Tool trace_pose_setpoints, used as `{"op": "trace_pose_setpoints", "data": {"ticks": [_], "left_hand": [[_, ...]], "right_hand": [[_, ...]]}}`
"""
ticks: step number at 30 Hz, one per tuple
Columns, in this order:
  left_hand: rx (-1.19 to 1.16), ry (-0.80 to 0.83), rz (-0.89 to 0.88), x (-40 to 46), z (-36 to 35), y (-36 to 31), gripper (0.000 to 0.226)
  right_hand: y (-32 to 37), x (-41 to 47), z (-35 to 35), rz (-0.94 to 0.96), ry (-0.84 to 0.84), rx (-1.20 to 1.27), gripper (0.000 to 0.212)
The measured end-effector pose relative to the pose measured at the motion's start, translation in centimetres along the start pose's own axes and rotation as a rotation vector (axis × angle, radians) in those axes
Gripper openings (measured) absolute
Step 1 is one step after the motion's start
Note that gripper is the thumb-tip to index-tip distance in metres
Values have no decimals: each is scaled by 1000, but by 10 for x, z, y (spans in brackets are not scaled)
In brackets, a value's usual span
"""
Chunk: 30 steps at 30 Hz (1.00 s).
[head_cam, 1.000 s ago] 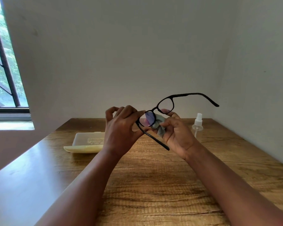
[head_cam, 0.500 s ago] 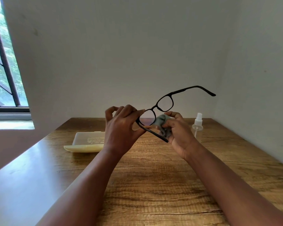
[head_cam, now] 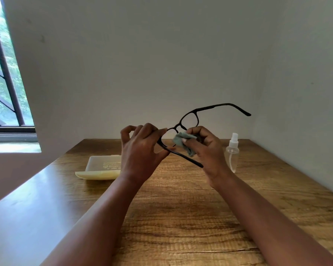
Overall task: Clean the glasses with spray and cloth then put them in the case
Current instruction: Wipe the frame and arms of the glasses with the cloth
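Black-framed glasses (head_cam: 189, 120) are held up above the wooden table (head_cam: 181, 217), temples unfolded, one arm pointing up to the right. My left hand (head_cam: 140, 150) pinches the frame at its left lens corner. My right hand (head_cam: 204, 148) grips a small grey-green cloth (head_cam: 183, 141) and presses it against the lower lens. A clear spray bottle (head_cam: 232, 152) with a white nozzle stands on the table just right of my right hand. A pale yellow glasses case (head_cam: 102, 167) lies closed on the table behind my left hand.
White walls close off the back and right side of the table. A barred window (head_cam: 6, 73) sits at the far left. Bare wood stretches toward me in front of the hands.
The glasses tilted so the free temple rose, then settled. My right hand with the cloth shifted across the lens. My left hand kept its pinch on the frame.
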<state>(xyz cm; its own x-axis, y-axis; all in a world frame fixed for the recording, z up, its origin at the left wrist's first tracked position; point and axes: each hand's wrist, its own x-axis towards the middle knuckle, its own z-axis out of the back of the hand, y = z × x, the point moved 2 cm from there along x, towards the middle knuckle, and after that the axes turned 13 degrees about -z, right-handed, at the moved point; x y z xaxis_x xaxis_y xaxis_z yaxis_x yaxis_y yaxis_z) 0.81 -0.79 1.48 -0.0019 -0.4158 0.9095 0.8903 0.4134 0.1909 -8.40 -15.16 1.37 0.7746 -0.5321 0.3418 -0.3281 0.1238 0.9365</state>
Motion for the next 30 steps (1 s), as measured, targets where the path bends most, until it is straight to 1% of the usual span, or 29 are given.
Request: {"op": "trace_pose_setpoints", "data": {"ticks": [3,5,6,8,11,13,17,22,26,30], "left_hand": [[28,-13,-64,2,1,-7,41],[51,-24,-102,2,1,-11,38],[66,-23,-117,3,0,-11,36],[96,-21,-141,3,0,-12,36],[106,-34,-164,3,0,-13,35],[86,-48,-169,4,1,-14,37],[22,-89,-160,5,3,-15,37],[-96,-88,-117,6,4,-19,39],[-114,-70,-124,6,3,-18,44],[-163,-104,-149,7,0,-18,45]], "right_hand": [[-5,0,-5,78,15,-61,15],[-9,1,-5,145,-40,-155,19],[-11,2,-4,148,-71,-171,22],[-12,3,-3,99,-77,-110,23],[-12,3,-4,6,3,23,22],[-11,3,-5,-16,11,75,22],[-6,2,-4,-37,2,140,20],[1,0,-3,-44,37,226,27],[0,0,-3,-58,42,212,17],[4,-2,-4,-61,63,262,17]]}}
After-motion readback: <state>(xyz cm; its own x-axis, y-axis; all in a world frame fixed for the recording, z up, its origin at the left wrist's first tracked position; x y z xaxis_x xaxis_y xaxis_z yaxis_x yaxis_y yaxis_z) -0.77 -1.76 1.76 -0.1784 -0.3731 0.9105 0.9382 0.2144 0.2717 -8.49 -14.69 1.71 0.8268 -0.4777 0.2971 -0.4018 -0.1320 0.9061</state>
